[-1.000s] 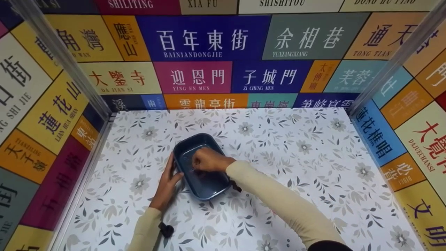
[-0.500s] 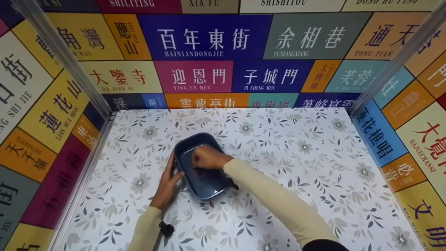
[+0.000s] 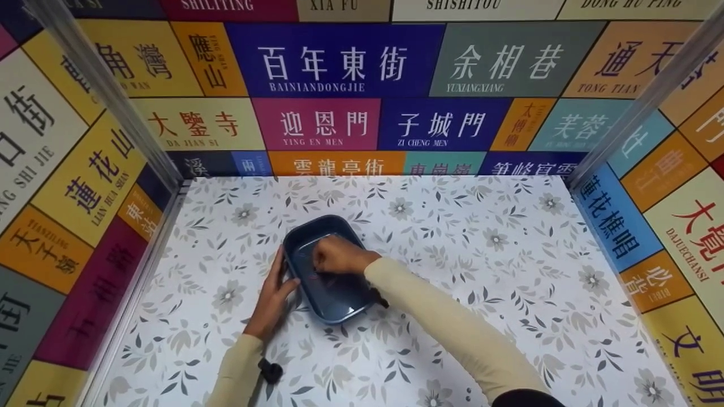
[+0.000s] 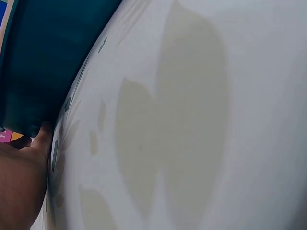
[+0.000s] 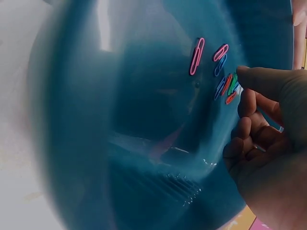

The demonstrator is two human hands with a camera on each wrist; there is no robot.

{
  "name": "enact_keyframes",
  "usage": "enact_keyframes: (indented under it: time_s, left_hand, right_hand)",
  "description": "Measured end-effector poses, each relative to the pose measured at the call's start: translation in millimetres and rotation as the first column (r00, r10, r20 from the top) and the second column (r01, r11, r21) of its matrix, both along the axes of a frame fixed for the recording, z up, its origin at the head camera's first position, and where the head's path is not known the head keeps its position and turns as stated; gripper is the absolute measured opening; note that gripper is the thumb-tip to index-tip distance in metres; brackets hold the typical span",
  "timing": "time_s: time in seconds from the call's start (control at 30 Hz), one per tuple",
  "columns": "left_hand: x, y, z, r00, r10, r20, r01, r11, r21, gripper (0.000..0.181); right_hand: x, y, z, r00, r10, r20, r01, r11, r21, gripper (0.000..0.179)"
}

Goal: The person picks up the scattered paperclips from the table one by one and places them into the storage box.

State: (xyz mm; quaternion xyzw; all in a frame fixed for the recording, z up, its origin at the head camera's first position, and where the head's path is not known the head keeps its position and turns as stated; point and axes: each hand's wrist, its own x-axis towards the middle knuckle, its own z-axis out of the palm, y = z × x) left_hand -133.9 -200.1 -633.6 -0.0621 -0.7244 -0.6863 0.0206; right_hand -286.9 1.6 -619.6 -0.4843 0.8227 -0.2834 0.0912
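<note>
A deep blue rectangular dish [image 3: 345, 302] with rounded corners sits on the table. My left hand [image 3: 275, 297] lies along its left outer wall, fingers extended and thumb at the rim; in the left wrist view a finger reaches the dish's lower edge. My right hand [image 3: 339, 255] is down inside the dish, fingers bent. In the right wrist view its thumb and index finger pinch at a cluster of small coloured paper clips [image 5: 226, 85], partly hidden by the fingertips. A pink paper clip [image 5: 196, 56] lies apart on the dish floor.
The white tabletop [image 3: 481, 282] has a grey leaf and flower print. Colourful panels with Chinese lettering [image 3: 328, 62] form the back and side walls. Clear corner strips [image 3: 633, 107] run up where the walls meet.
Both hands and the dish stay almost in place. A bit of pink now shows on the dish floor just below my right fingers.
</note>
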Motion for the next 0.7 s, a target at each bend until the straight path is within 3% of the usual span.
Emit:
enact_keyframes:
  time_s: [0.3,0.53,0.7]
  left_hand:
    - [0.8,-0.6,-0.3,1.000,0.007,0.008,-0.007,1.000,-0.004,0.086]
    - [0.3,-1.8,0.2,1.000,-0.005,0.010,0.006,0.999,-0.041,0.084]
    - [-0.6,-1.3,-0.1,1.000,-0.002,0.000,0.002,0.999,-0.042,0.084]
  right_hand:
    - [5.5,4,12.2,1.000,-0.001,0.023,0.001,1.000,-0.021,0.010]
    - [37.5,11,65.3,0.991,-0.004,0.134,0.008,1.000,-0.025,0.006]
    - [45.9,18,70.5,0.992,-0.022,0.124,0.026,0.999,-0.029,0.005]
